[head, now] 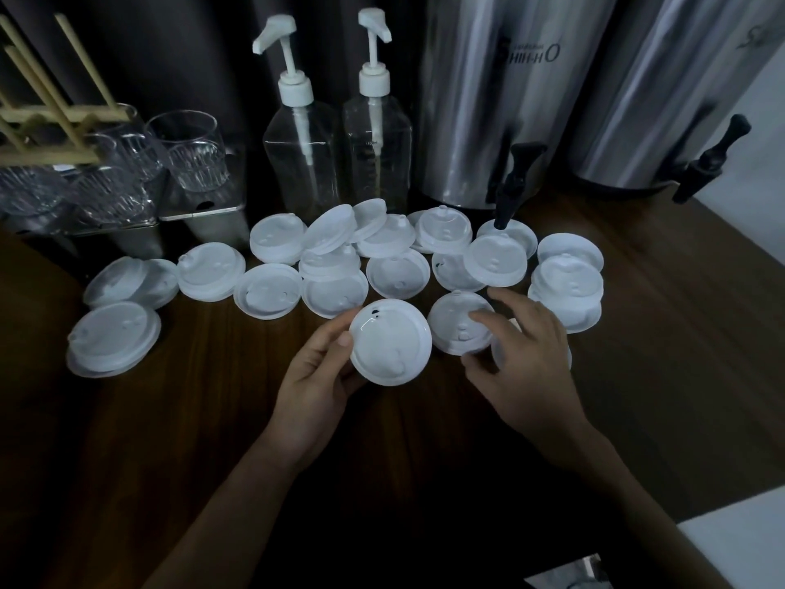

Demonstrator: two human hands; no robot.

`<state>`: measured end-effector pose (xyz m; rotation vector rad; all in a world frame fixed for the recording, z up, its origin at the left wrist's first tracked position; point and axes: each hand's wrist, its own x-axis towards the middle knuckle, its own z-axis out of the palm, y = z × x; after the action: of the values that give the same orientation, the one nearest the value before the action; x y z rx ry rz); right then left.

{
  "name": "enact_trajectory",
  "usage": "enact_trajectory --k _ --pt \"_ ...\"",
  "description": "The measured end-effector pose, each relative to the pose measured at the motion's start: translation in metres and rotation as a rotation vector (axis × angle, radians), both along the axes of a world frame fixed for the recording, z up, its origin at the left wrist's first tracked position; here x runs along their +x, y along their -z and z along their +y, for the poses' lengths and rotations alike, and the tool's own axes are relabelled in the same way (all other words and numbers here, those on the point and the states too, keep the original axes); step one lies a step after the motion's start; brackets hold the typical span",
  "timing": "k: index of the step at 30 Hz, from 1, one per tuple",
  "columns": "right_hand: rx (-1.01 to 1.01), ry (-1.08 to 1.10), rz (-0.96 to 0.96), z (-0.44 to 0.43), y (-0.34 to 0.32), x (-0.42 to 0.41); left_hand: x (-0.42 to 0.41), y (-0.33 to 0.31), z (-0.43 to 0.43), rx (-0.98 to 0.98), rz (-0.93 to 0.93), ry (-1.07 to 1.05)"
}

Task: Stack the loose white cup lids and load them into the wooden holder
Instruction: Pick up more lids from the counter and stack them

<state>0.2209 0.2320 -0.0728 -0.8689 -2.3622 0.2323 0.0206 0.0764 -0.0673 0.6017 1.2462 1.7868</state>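
Left hand (314, 376): grip clamped on the held lid (391, 342) at its rim. Right hand (526, 350) arches over the next lid (456, 329) on the worktop (212, 418); whether its grip is clamped cannot be told. Nesting likely needs matched faces and aligned rims. Loose lids (272, 291) lie beyond; the wooden holder (46, 116) stands far left.

Both bare forearms reach in from the near edge, hands close together but not touching.
Left hand (323, 371): thumb on top, fingers beneath, gripping the rim of a tilted lid (391, 342). Right hand (526, 359): palm down, fingers spread and bent, blurred, fingertips over a second lid (454, 333); grip unclear.
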Motion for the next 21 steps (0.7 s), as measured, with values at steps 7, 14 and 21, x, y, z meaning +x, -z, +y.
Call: enact_trajectory --k 7,14,21 --pt "-0.015 0.041 -0.048 0.002 0.002 -0.002 0.001 -0.002 0.000 -0.013 -0.001 -0.014" --pt "-0.036 0.008 0.163 -0.004 -0.005 -0.002 0.003 -0.002 0.000 -0.018 -0.017 -0.035" --pt "-0.799 -0.020 0.721 -0.032 -0.038 -0.017 0.002 -0.003 0.001 -0.045 -0.043 -0.065"
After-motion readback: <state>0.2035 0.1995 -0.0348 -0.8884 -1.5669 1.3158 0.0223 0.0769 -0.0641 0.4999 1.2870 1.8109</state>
